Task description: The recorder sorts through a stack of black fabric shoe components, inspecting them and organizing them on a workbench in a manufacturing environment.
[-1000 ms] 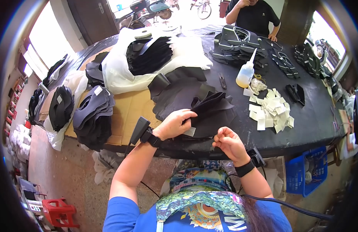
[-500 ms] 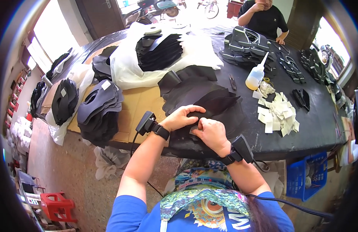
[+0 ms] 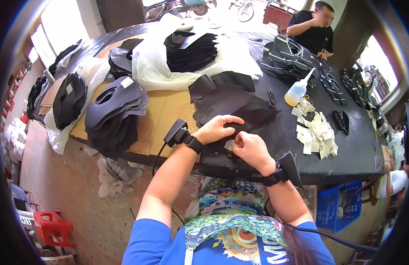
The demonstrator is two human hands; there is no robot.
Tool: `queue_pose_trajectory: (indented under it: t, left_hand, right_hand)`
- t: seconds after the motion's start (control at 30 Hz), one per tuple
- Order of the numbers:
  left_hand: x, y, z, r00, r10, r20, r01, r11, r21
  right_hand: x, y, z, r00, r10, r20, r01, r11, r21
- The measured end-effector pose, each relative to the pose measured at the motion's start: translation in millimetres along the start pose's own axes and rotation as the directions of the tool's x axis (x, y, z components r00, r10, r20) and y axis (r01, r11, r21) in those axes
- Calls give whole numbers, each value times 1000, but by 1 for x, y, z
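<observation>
In front of me a pile of thin black cut pieces [image 3: 226, 100] lies spread on the table. My left hand [image 3: 215, 129] rests at its near edge, fingers stretched over the black material and the thumb apart from them. Close beside it, my right hand [image 3: 254, 151] is closed in a pinch. A small white patch [image 3: 229, 145] sticks out by its thumb and fingertips; part of it is hidden under the hand. Right of my hands lies a heap of similar white patches [image 3: 318, 136].
A glue bottle [image 3: 296, 92] stands beyond the heap, near a small cutter [image 3: 271, 96] and a black clip-like thing [image 3: 340, 121]. Stacked grey-black pieces [image 3: 114, 115] sit left on cardboard [image 3: 162, 110]. Black strapped pieces [image 3: 286, 55] lie before a person [image 3: 308, 33]. A blue basket [image 3: 339, 207] stands below.
The view has shifted slightly. The white patch by my right hand shows more plainly, and that hand sits a little farther from my left thumb. The person opposite has raised and turned their head.
</observation>
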State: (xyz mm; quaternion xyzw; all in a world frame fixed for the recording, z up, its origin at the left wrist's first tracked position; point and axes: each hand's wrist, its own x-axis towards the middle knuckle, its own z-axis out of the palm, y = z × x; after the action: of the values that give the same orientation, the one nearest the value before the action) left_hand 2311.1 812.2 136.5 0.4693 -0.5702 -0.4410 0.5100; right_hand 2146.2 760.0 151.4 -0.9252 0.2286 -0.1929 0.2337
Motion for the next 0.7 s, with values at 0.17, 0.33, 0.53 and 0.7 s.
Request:
queue_pose_trajectory:
  t: [0.17,0.33,0.53,0.7]
  left_hand:
    - [0,-1,0,999,-44,25,46,998,-54]
    - [-2,0,0,1000,-18,-7,18,1000,-8]
    - [0,0,2,992,-125,3,125,986,-109]
    - [0,1,5,997,-69,-23,68,997,-46]
  right_hand:
    - [1,-11,14,998,-39,-56,23,963,-269]
    - [-1,3,3,998,38,-58,-39,999,-15]
    - [-11,-17,15,986,-153,-58,140,971,-192]
    - [-10,-8,25,981,-135,-136,109,977,-182]
